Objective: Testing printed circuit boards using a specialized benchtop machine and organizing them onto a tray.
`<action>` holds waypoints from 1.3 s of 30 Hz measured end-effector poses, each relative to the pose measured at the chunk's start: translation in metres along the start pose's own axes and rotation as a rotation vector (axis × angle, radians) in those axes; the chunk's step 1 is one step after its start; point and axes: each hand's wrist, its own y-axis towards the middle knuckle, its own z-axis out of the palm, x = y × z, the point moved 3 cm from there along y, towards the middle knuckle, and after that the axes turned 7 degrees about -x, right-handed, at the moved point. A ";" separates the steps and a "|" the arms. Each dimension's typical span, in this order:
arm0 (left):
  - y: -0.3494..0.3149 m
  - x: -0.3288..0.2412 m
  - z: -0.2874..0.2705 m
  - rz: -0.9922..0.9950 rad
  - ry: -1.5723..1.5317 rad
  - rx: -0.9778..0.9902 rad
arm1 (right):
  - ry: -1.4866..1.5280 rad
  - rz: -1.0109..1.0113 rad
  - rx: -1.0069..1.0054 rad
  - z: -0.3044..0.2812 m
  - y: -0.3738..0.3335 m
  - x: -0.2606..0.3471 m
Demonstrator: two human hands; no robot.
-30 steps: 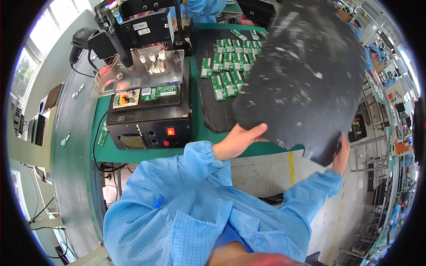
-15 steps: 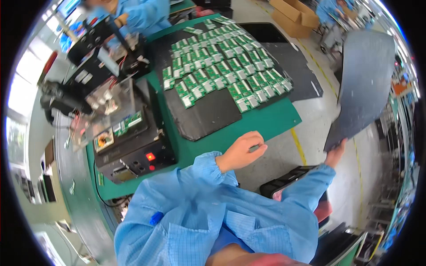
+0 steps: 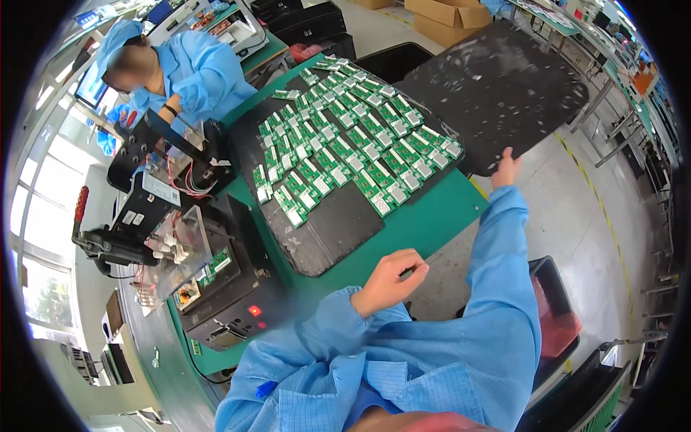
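Left hand [image 3: 392, 277] is over the near edge of the desk [image 3: 440, 217]: fingers loosely curled, nothing seen in it; thumb contact cannot be told. Right hand [image 3: 507, 170], right of the desk, is at the near edge of the dark sheet [image 3: 520, 90]; pinch or mere touch cannot be told. Sheet extends beyond the desk's right side, scuffed; judged thin, light, semi-flexible, best gripped by opposite edges.

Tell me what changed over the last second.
Black sheet moved right, from over the table to beyond its right edge, with the right hand at its near corner. Left hand let go and is loosely curled. Circuit boards stayed laid out on the black mat.
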 end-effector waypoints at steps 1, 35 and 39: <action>0.001 0.001 -0.001 0.000 0.010 0.000 | -0.026 0.013 0.012 0.008 -0.006 -0.021; -0.041 -0.015 -0.007 0.454 0.145 -0.074 | -0.787 0.426 0.524 -0.024 -0.322 -0.076; -0.118 -0.066 -0.047 0.516 0.100 0.028 | -0.832 0.260 0.791 -0.213 -0.422 -0.069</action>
